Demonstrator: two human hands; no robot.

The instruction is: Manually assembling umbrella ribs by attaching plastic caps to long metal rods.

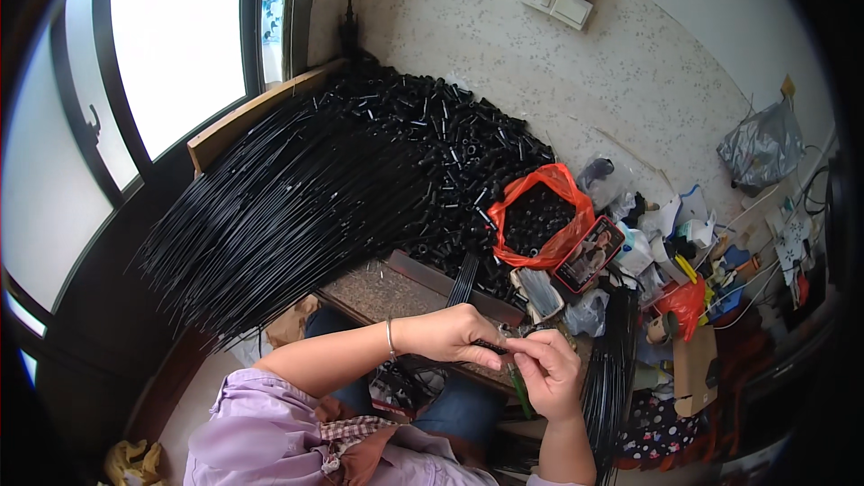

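Looks like a small workshop: rods massed at nine o'clock, parts heaped at twelve, full bag at three!

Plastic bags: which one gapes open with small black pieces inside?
The orange-red bag beside the phone: its wide mouth shows black pieces. The grey bag hangs by the wall, and the red bag farther right looks crumpled.

Held piece: black | thin rods, left: black | short tubes, far: black | plastic bag, right: orange-red | wall, far: off-white — grey speckles | shirt, near: lilac | cloth, near: brown-and-white check | fabric, near right: black — white dots | bangle: silver
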